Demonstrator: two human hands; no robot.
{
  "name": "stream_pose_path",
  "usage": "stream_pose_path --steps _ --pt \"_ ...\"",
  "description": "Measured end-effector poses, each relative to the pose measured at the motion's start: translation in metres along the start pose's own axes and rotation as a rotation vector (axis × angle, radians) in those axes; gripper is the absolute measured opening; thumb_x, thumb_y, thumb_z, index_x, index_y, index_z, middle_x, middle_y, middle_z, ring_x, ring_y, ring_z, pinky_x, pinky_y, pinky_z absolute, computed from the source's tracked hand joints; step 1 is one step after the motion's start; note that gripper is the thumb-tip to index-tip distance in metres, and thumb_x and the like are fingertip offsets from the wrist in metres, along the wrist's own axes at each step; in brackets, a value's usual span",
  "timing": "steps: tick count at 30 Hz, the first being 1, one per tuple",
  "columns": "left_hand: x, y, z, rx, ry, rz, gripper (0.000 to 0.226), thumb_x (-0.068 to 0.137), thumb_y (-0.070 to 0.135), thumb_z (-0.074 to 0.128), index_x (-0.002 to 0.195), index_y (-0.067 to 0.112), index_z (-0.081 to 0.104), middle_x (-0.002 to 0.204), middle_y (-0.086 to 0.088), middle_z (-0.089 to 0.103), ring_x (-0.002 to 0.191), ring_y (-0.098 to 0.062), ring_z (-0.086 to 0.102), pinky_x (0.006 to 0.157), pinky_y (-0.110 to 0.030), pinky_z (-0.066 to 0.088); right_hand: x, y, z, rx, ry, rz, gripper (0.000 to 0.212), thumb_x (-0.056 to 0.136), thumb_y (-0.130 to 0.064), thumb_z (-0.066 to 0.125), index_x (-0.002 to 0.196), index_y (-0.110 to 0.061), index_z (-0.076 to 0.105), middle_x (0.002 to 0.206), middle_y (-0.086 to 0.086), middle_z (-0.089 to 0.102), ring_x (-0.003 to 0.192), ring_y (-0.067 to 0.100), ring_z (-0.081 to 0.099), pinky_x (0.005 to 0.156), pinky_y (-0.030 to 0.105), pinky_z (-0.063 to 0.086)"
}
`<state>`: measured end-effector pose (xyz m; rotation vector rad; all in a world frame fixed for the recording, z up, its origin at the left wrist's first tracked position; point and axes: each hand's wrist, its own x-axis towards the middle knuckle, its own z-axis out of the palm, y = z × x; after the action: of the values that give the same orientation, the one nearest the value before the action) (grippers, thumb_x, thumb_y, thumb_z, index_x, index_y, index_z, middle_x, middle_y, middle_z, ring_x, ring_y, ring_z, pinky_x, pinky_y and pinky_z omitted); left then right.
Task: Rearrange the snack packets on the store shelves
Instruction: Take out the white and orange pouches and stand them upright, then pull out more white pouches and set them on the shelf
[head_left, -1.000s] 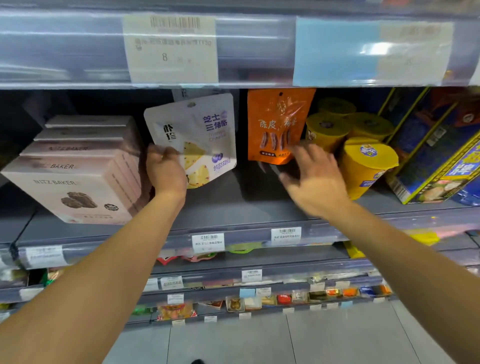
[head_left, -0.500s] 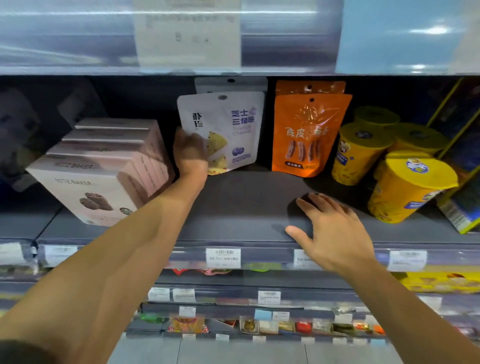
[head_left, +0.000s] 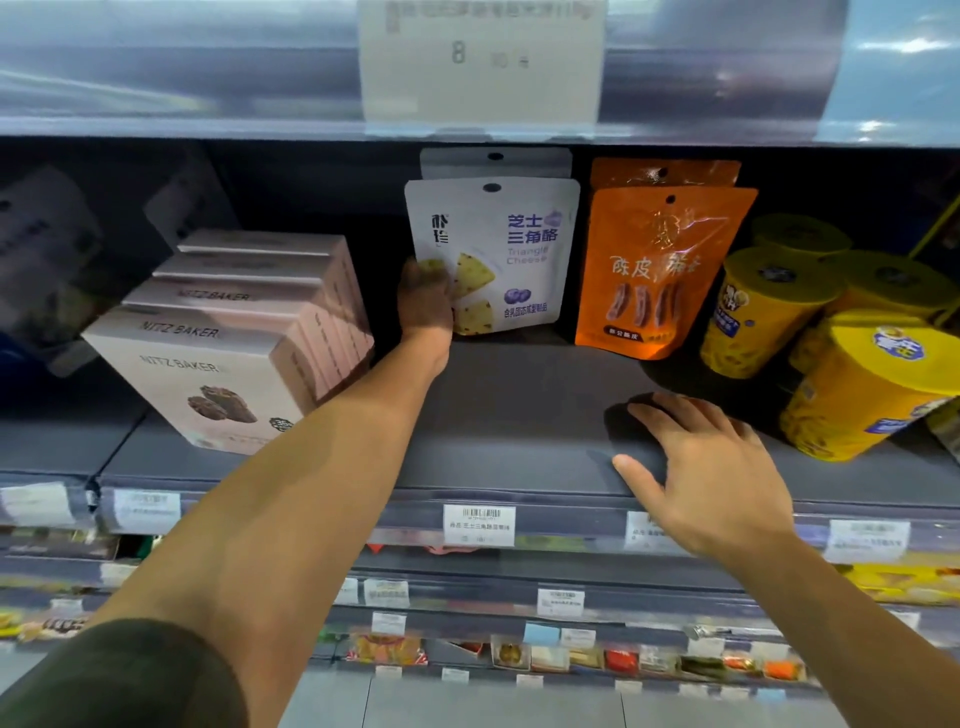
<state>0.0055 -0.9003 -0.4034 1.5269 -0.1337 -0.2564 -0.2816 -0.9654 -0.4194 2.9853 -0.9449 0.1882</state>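
A white cheese snack packet (head_left: 514, 244) stands upright deep on the grey shelf (head_left: 519, 415), with a second white packet (head_left: 493, 162) behind it. My left hand (head_left: 425, 304) grips the front white packet at its lower left corner. Right of it stands an orange snack packet (head_left: 660, 270), with another orange packet (head_left: 665, 172) behind. My right hand (head_left: 711, 473) rests flat on the shelf near the front edge, fingers spread, holding nothing.
Pink Nitz Baker boxes (head_left: 228, 353) are lined up at the left. Yellow tubs (head_left: 872, 384) crowd the right. The upper shelf's label strip (head_left: 483, 62) hangs overhead. Lower shelves with small snacks (head_left: 571, 660) and price tags (head_left: 479, 525) lie below.
My right hand pulled away from the orange packet and came down flat onto the shelf front. The white packet went from tilted to upright, set back on the shelf, my left hand still on it.
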Motion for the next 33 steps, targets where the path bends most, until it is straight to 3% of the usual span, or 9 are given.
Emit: stream_pose_path --steps 5,10,12,14,16,19,26,33 --pt "0.002 -0.003 -0.003 0.218 -0.001 -0.012 0.038 0.100 0.013 0.032 0.136 0.014 0.044 0.134 -0.010 0.054 0.119 -0.029 0.054 0.100 -0.041 0.046 -0.001 -0.002 -0.003 -0.004 -0.005 0.005 0.073 0.081 -0.066 0.023 0.134 -0.026 0.054 0.138 0.000 0.055 0.128 0.028 0.047 0.099 0.048 0.042" --pt "-0.025 -0.009 -0.015 0.147 0.004 -0.069 0.043 0.092 0.018 0.051 0.135 0.015 0.046 0.120 0.006 0.053 0.108 -0.017 0.052 0.094 -0.031 0.043 -0.002 -0.003 -0.006 -0.004 -0.023 0.006 0.071 0.081 -0.064 0.024 0.134 -0.027 0.053 0.137 0.000 0.054 0.126 0.028 0.047 0.099 0.047 0.041" --pt "-0.049 -0.012 -0.023 0.236 -0.044 -0.043 0.050 0.085 0.011 0.059 0.133 0.013 0.046 0.123 0.004 0.055 0.111 -0.019 0.052 0.094 -0.029 0.042 -0.003 -0.002 -0.007 -0.009 -0.034 0.004 0.067 0.083 -0.063 0.028 0.134 -0.028 0.052 0.137 -0.001 0.053 0.126 0.028 0.047 0.098 0.046 0.041" --pt "-0.079 -0.007 -0.033 0.541 -0.158 -0.001 0.058 0.083 0.012 0.062 0.137 0.011 0.042 0.131 -0.007 0.053 0.119 -0.026 0.052 0.096 -0.029 0.041 -0.004 -0.002 -0.010 -0.003 -0.070 -0.002 0.062 0.086 -0.062 0.033 0.137 -0.029 0.047 0.139 -0.002 0.049 0.129 0.026 0.043 0.101 0.045 0.039" --pt "-0.110 0.000 -0.046 0.898 -0.327 0.047 0.062 0.084 0.020 0.063 0.142 0.012 0.040 0.136 -0.013 0.051 0.123 -0.031 0.050 0.101 -0.034 0.043 -0.004 -0.002 -0.013 0.026 -0.125 -0.005 0.061 0.089 -0.060 0.036 0.141 -0.029 0.041 0.144 -0.001 0.044 0.133 0.026 0.038 0.105 0.045 0.034" --pt "-0.151 0.014 -0.071 1.145 -0.485 0.139 0.067 0.084 0.032 0.062 0.144 0.015 0.038 0.140 -0.016 0.048 0.127 -0.035 0.045 0.104 -0.040 0.041 -0.008 -0.008 -0.029 0.088 -0.213 0.022 0.062 0.091 -0.056 0.041 0.144 -0.025 0.036 0.146 0.005 0.040 0.135 0.029 0.036 0.108 0.045 0.033" --pt "-0.219 0.047 -0.144 1.473 -0.585 0.299 0.058 0.087 0.033 0.054 0.140 0.012 0.041 0.138 -0.013 0.047 0.128 -0.032 0.040 0.104 -0.041 0.039 -0.045 -0.059 -0.078 0.132 -0.257 -0.003 0.071 0.090 -0.053 0.049 0.148 -0.019 0.029 0.144 0.010 0.037 0.134 0.032 0.035 0.104 0.047 0.037" --pt "-0.233 0.078 -0.243 1.476 -0.604 0.257 0.059 0.087 0.031 0.052 0.141 0.011 0.038 0.143 -0.013 0.042 0.131 -0.033 0.037 0.106 -0.043 0.038 -0.093 -0.139 -0.107 0.036 -0.281 -0.058 0.067 0.089 -0.052 0.051 0.144 -0.017 0.033 0.141 0.009 0.040 0.130 0.031 0.040 0.102 0.044 0.038"
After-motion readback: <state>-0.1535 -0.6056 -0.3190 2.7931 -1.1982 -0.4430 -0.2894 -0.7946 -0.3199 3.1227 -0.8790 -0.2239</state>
